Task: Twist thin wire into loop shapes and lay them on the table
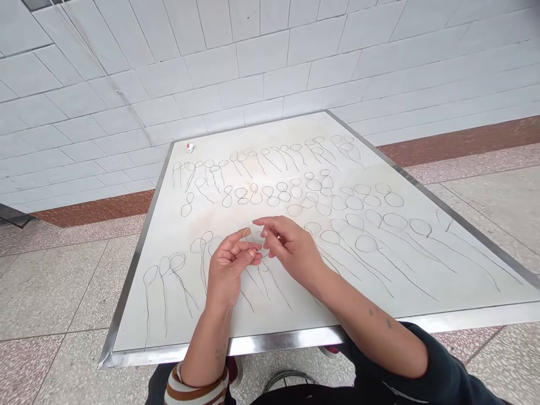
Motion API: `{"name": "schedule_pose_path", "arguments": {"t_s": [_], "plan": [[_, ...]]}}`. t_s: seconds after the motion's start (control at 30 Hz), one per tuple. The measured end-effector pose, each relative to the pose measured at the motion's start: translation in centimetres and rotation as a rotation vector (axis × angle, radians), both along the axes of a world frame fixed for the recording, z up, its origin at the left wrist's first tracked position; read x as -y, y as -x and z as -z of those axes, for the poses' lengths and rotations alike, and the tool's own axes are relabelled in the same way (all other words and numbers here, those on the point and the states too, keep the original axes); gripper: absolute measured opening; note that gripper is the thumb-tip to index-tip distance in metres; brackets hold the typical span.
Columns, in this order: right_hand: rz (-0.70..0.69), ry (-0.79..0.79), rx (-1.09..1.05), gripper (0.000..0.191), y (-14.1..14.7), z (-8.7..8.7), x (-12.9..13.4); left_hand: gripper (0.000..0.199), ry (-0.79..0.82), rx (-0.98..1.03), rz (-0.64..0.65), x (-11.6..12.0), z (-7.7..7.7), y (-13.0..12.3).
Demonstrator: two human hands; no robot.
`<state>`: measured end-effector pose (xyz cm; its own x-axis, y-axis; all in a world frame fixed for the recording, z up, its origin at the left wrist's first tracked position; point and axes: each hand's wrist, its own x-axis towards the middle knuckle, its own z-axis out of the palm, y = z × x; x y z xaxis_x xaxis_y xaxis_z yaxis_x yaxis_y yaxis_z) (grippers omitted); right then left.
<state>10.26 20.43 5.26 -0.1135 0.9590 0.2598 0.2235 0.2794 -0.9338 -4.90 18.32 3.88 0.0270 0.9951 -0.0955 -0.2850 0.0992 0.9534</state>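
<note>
A thin wire loop point(245, 241) is pinched between the thumb and fingers of my left hand point(230, 261), above the near half of the table. A tan wrap or patch shows at the tip of its index finger. My right hand point(289, 244) is close beside it, index finger reaching over the loop. Its thumb and other fingers are bent together around part of the wire, though the exact contact is partly hidden. Below both hands, wire pieces with a loop and long tails point(276, 287) lie on the white tabletop point(202, 326).
Rows of bent wires cover the table: looped ones with tails point(367, 243), figure-eight shapes point(226, 197) across the middle, and smaller loops point(265, 152) farther back. A small red-and-white object point(190, 147) sits at the far left corner. Metal edging point(287, 339) borders the table; behind stands a tiled wall point(261, 56).
</note>
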Motion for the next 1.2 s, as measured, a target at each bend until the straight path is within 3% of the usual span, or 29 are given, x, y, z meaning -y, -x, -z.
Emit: {"name": "schedule_pose_path", "arguments": {"t_s": [0.3, 0.73, 1.0, 1.2], "plan": [[-0.042, 0.095, -0.077, 0.026, -0.7, 0.3, 0.0, 0.042, 0.018, -0.048, 0.037, 0.0, 0.0, -0.1], [-0.016, 0.038, -0.09, 0.02, -1.0, 0.5, 0.3, 0.045, 0.031, -0.018, 0.086, 0.2, -0.8, -0.1], [-0.068, 0.025, 0.015, 0.027, -0.8, 0.7, 0.3, 0.039, -0.033, -0.084, -0.082, 0.2, -0.6, -0.2], [-0.114, 0.048, 0.061, 0.021, -0.4, 1.1, 0.5, 0.041, -0.064, -0.108, -0.183, 0.4, -0.9, -0.2]]}}
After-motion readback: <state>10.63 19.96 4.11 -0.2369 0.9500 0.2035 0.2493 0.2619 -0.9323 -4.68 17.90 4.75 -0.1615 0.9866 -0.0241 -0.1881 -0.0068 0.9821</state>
